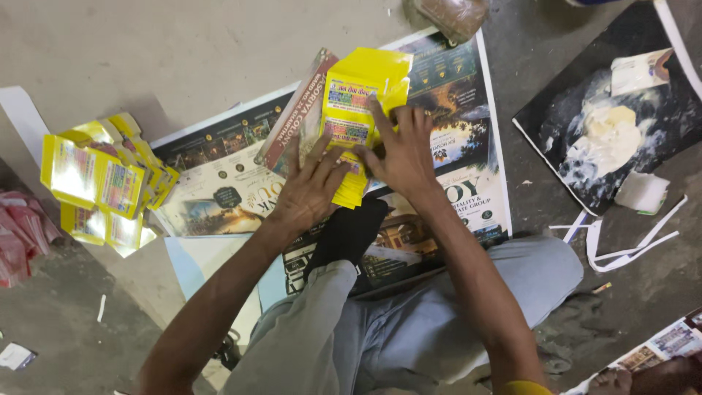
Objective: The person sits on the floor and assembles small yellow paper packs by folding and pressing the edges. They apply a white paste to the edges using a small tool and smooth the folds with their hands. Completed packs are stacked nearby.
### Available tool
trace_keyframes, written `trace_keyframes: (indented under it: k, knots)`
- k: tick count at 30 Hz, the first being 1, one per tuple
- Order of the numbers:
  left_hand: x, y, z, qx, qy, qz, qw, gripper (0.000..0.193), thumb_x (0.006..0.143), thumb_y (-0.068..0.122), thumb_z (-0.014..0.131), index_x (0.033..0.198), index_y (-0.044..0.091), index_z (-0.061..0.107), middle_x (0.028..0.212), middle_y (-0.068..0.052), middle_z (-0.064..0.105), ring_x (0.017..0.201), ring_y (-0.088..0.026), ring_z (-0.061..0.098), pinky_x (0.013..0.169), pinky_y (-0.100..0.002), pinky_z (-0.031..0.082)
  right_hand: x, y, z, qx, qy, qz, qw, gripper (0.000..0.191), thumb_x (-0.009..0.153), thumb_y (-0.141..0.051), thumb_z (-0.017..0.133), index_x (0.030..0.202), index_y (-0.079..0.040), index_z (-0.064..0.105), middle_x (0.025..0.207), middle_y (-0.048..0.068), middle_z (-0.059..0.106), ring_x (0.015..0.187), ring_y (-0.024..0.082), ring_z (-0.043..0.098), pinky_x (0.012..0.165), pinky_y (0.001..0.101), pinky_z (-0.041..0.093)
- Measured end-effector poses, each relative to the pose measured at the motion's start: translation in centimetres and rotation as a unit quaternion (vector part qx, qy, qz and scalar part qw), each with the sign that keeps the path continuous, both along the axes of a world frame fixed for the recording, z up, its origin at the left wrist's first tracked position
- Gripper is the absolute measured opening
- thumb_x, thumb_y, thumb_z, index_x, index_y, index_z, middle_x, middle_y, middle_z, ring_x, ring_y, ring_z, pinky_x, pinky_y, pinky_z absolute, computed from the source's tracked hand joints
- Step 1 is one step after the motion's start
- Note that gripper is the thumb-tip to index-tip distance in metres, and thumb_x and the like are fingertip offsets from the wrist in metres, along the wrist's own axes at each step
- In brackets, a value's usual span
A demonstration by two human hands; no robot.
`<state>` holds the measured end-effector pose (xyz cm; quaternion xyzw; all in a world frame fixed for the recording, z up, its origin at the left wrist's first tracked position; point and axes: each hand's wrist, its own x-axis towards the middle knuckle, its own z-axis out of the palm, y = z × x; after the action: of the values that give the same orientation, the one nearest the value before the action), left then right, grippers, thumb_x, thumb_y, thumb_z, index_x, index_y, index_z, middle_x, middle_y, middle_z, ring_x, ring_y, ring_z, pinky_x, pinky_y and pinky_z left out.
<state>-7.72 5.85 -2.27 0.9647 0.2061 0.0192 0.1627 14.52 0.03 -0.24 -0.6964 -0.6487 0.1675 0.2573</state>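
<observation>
A large printed poster (446, 95) covers the concrete floor; on it, a stack of yellow packets (358, 110) is pressed flat by the left hand (307, 192) and right hand (401, 155) — fingers spread, palms down. More folded yellow packets (99, 183) lie well apart, leftward.

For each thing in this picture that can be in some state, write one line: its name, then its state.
Yellow packet: flat, pressed under both hands.
Left hand: fingers spread on the packet.
Right hand: flat on the packet.
Pile of yellow boxes: folded up, heaped on the floor.
Glossy poster: spread flat on the floor.
White paste: smeared on a dark sheet.
Paper strips: scattered loose.
</observation>
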Motion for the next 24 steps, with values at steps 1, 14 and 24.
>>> trace_keyframes:
  k: [1, 14, 24]
  knots:
    - [0.0, 0.1, 0.1, 0.014, 0.000, -0.007, 1.000, 0.053, 0.091, 0.039, 0.075, 0.131, 0.008, 0.060, 0.166, -0.021, 0.034, 0.159, -0.041, 0.020, 0.126, -0.072, 0.010, 0.0, 0.0, 0.1, -0.010, -0.066, -0.005, 0.998, 0.070, 0.083, -0.037, 0.083, 0.139, -0.001, 0.064, 0.104, 0.015, 0.052, 0.098, 0.034, 0.046, 0.086, 0.0495, 0.036]
    - [1.1, 1.1, 1.7, 0.001, 0.028, -0.032, 0.999, 0.071, 0.086, 0.052, 0.070, 0.135, 0.002, 0.058, 0.143, -0.016, 0.053, 0.153, -0.034, 0.029, 0.121, -0.073, 0.012, 0.5, 0.9, 0.1, 0.014, 0.066, 0.038, 0.997, 0.055, 0.093, -0.029, 0.079, 0.141, -0.010, 0.061, 0.105, 0.013, 0.050, 0.101, 0.030, 0.048, 0.090, 0.0458, 0.041]
    - [1.4, 1.2, 1.9, 0.006, 0.001, -0.016, 1.000, 0.065, 0.092, 0.048, 0.068, 0.136, 0.002, 0.053, 0.154, -0.023, 0.052, 0.154, -0.038, 0.030, 0.126, -0.067, 0.011, 0.5, 1.2, 0.0, 0.004, 0.004, 0.013, 1.000, 0.059, 0.094, -0.026, 0.079, 0.144, -0.004, 0.059, 0.106, 0.014, 0.051, 0.101, 0.031, 0.048, 0.090, 0.0472, 0.040]
